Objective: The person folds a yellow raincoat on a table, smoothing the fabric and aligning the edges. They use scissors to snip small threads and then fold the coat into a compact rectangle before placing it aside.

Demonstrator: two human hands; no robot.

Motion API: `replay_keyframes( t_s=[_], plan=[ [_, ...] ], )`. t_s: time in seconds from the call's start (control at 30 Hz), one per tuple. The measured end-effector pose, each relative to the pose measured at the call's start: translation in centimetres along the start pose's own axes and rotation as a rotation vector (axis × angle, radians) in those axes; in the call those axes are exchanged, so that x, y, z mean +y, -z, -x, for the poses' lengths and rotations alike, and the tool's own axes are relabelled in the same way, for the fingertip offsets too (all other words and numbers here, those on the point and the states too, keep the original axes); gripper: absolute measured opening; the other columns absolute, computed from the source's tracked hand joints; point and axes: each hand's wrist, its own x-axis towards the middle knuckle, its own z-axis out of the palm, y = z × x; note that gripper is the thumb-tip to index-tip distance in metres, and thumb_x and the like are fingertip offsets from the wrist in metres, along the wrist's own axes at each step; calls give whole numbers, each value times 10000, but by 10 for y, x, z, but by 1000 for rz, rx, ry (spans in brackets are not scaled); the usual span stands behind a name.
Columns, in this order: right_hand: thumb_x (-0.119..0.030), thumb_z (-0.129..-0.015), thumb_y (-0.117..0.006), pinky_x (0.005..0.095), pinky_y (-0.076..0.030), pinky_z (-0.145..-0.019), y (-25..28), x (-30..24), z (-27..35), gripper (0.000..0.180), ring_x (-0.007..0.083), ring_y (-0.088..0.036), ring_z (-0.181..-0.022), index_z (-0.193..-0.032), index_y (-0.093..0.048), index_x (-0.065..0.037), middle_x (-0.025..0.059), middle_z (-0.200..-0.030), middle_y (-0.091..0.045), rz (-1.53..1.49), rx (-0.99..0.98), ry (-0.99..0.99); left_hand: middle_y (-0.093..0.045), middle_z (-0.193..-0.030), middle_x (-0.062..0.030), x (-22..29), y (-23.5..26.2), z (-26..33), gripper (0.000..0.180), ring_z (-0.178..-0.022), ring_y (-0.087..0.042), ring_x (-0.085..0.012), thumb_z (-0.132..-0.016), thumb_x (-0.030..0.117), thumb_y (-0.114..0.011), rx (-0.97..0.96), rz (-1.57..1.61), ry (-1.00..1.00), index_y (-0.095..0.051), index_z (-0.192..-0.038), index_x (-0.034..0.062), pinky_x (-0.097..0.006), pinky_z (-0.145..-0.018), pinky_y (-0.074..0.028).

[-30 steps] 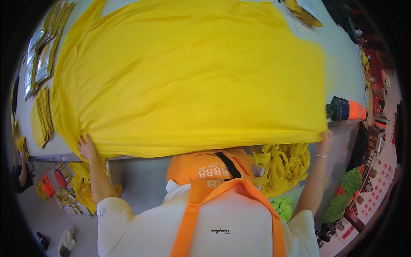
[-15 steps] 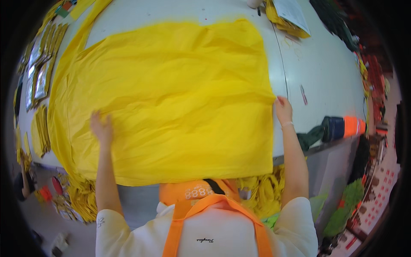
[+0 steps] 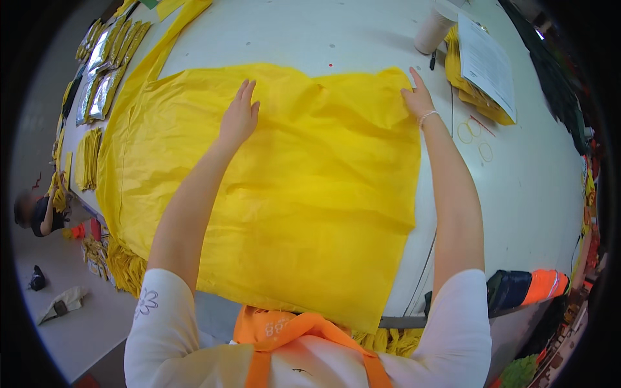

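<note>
- My yellow cloth (image 3: 310,213) lies rumpled on the white table (image 3: 530,187), its near edge overhanging toward my orange apron (image 3: 253,323).
- My left hand (image 3: 238,123) is flat, fingers together and holding nothing, at the cloth's far half; whether the palm presses down I can't tell.
- My right hand (image 3: 418,100) is at the cloth's far right corner, index finger out, thumb apart; I can't tell if it pinches fabric.
- Uneven smoothing could set those ridges into creases.
- The overhang's weight, or my apron catching it, might drag the cloth askew.
- A wide right-hand sweep might tip the cup (image 3: 435,29) beyond that far right corner.
- Writing: the paper sheet (image 3: 486,71) right of the cloth has print too small to read; my apron, at its near edge, shows partly folded white characters.
</note>
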Motion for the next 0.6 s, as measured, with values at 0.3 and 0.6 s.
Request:
replay_keyframes(
  t_s=[0.3, 0.6],
  plan=[
    [-78, -867, -562, 210, -449, -717, 106, -118, 125, 223, 87, -550, -731, -1066, -595, 16, 23, -781, -609, 318, -212, 300, -567, -1135, -78, -42, -17, -88, 368, -940, -582, -293, -804, -3, -478, -93, -99, -75, -553, -1150, 98, -357, -751, -486],
    [-303, -938, -477, 274, -442, -799, 121, -121, 82, 353, 185, -592, -906, -1071, -577, 8, 103, -982, -641, -84, 270, 451, -567, -1158, -74, 7, 46, -100, 359, -985, -558, -192, -839, 61, -565, 243, 309, -134, -532, -1196, 68, -270, -829, -438]
  ],
)
